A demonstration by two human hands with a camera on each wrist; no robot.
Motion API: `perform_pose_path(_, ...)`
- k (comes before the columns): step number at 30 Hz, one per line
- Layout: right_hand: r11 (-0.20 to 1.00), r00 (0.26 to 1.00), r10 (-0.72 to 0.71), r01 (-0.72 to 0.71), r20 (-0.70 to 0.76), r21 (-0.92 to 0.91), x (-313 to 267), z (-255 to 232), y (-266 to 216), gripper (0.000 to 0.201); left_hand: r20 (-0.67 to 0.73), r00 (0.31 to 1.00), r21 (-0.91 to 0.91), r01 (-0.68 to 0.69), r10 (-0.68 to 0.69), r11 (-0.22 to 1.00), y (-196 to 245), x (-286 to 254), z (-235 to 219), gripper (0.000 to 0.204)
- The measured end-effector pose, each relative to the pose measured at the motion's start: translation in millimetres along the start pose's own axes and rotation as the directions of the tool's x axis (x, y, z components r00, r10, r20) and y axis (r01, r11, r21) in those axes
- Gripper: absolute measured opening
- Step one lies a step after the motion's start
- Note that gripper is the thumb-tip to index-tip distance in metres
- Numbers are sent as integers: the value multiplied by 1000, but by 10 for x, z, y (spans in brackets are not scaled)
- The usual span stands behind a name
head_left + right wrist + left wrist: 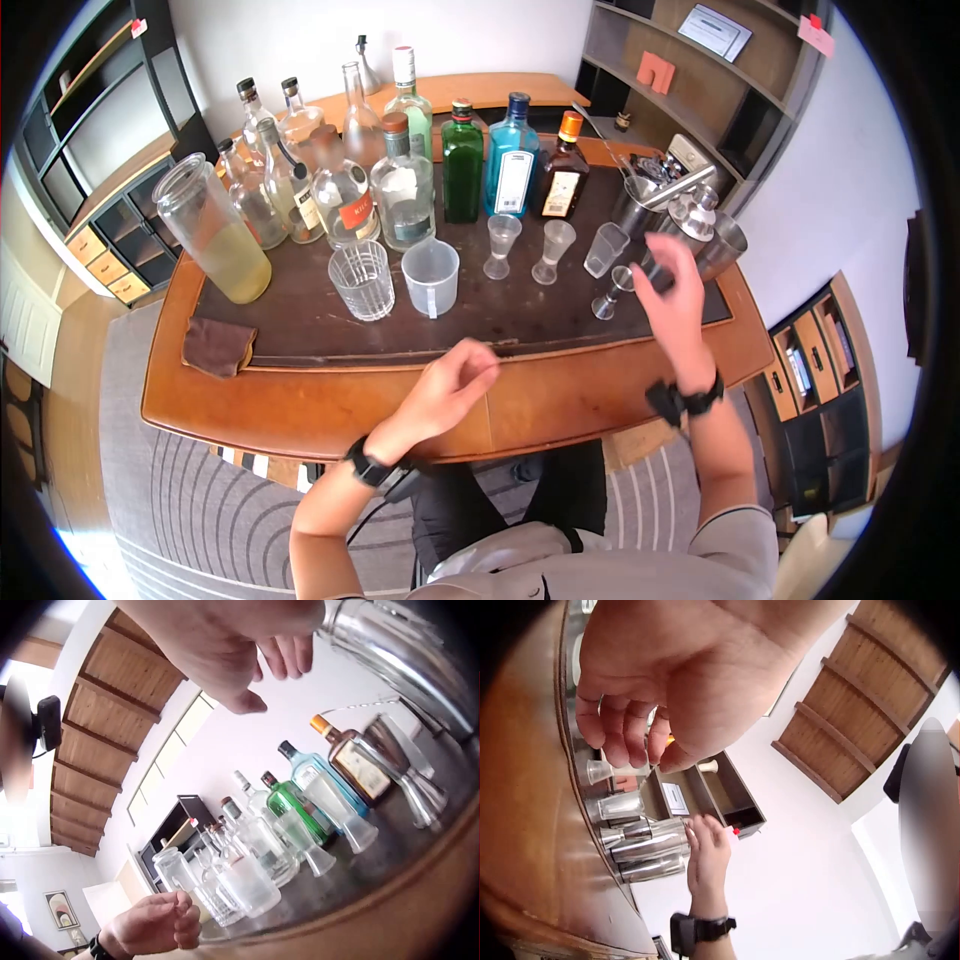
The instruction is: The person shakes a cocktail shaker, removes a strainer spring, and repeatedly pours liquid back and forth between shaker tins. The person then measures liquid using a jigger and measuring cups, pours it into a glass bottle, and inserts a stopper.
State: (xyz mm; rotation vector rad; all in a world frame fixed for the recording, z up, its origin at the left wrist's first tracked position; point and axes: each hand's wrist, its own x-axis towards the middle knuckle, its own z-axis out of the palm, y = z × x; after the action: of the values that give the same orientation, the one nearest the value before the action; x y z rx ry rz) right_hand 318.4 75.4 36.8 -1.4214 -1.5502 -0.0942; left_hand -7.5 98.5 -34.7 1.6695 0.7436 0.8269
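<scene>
My right hand (668,288) hovers with relaxed fingers over the right end of the dark mat, holding nothing. It is just right of a small metal jigger (610,292) and in front of the metal shaker tins (700,225). In the right wrist view the right hand (225,645) hangs beside a shaker tin (390,645), above the jigger (409,776). My left hand (460,375) floats loosely curled and empty over the table's front edge. The left wrist view shows the left hand (667,682) close up, with the right hand (705,855) by the tins (649,851).
On the wooden bar table (560,390), bottles stand at the back, among them green (462,165), blue (513,160) and brown (563,175). In front are a cut tumbler (362,280), a plastic cup (431,277), small footed glasses (502,245), a jar of yellow liquid (215,230) and a brown cloth (217,345).
</scene>
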Motion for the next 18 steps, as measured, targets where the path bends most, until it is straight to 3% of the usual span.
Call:
perform_pose_path(1,997,996,-18,25,89,-74,224,51,-3,50,27,996,-8,-89,89,996,59,113,106,12)
perform_pose_path(4,934,955,1,105,295,-343,729,322,355,63,40,997,10,-70,69,998,116,501,347,18)
perform_pose_path(5,886,905,202,-6,374,-463,859,394,392,73,30,996,9,-83,83,997,75,574,415,18)
perform_pose_path(8,717,775,482,-79,410,-692,1037,560,472,77,-71,972,5,-223,222,975,-121,729,509,19)
perform_pose_path(9,720,778,473,-70,414,-691,1085,587,528,77,-126,973,-51,-200,192,979,-196,724,521,20)
perform_pose_path(11,775,645,523,-87,557,-626,1117,579,638,73,-205,966,-114,-183,157,976,-242,667,541,24)
perform_pose_path(12,777,639,522,-82,565,-624,1113,584,692,73,-211,966,-116,-176,149,977,-266,644,539,24)
perform_pose_path(15,773,712,469,-45,522,-633,1150,493,596,66,-200,971,-84,-151,132,985,-231,589,521,29)
perform_pose_path(16,772,703,504,-106,501,-627,1221,443,519,64,-224,961,-59,-181,164,982,-239,600,520,35)
perform_pose_path(18,779,764,456,-96,456,-620,1384,336,396,59,-247,950,-39,-205,189,978,-259,608,516,41)
